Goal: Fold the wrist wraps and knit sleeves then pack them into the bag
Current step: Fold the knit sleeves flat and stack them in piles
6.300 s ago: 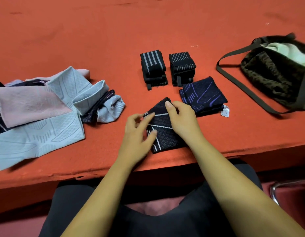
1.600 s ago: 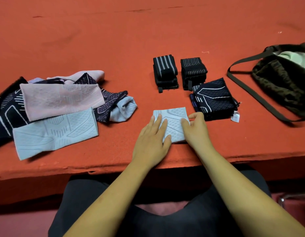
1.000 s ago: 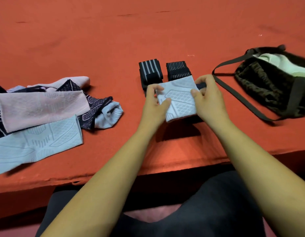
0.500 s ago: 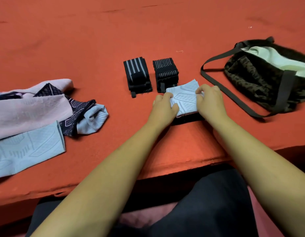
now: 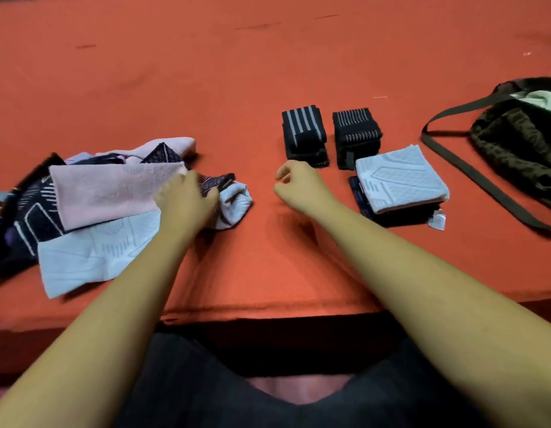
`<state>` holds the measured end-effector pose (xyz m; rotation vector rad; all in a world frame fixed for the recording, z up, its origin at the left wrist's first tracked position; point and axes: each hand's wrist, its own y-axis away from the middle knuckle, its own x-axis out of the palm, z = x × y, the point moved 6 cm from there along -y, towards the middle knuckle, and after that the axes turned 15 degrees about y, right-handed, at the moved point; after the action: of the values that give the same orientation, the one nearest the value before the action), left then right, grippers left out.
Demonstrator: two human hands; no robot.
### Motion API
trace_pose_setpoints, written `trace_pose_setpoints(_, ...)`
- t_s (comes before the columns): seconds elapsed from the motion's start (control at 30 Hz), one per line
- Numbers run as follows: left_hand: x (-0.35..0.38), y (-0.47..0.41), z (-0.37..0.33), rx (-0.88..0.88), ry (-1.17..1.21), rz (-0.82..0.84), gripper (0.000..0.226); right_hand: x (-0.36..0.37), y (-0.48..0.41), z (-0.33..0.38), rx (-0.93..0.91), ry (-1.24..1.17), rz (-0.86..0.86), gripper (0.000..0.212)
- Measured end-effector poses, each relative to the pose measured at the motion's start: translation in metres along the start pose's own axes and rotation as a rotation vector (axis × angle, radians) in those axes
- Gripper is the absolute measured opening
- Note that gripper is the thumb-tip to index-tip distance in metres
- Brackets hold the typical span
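**Pale-blue folded sleeve (image 5: 399, 179) sitting on top of the finished stack**

Pale-blue and squared off, the folded sleeve is lying on a stack of dark folded sleeves (image 5: 401, 216), right of centre on the orange table (image 5: 268, 72). Just behind it, the wide-striped wrist wrap (image 5: 303, 134) and the fine-striped wrist wrap (image 5: 356, 134) are standing side by side as tight black bundles. The dark bag (image 5: 521, 149) is lying at the far right, its strap (image 5: 484, 183) looping across the cloth, apart from the stack.

At the left, unfolded sleeves are lying in a heap: a pink sleeve (image 5: 107, 193), a long pale-blue sleeve (image 5: 92, 251) and dark patterned sleeves (image 5: 24, 211). The left hand (image 5: 187, 202) is lying over the heap's right end, beside a crumpled pale sleeve (image 5: 234, 202); blur is hiding whether it is gripping anything. The right hand (image 5: 296, 186) is hovering over bare table just in front of the wide-striped wrist wrap, fingers loosely curled and holding nothing.
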<state>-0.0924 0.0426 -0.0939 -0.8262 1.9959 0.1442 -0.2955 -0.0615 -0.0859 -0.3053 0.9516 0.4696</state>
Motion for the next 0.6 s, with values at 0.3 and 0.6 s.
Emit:
trace_pose_setpoints(0.3,-0.006,0.029,0.027,0.149,0.419,-0.030,0.018,0.056,0.003,0.033,-0.061,-0.245,0.157,0.074)
trace_pose_setpoints(0.6,-0.031,0.059,-0.012,-0.022,1.403,0.033,0.023,0.026,0.020,0.037,-0.014,-0.544,0.047,0.056)
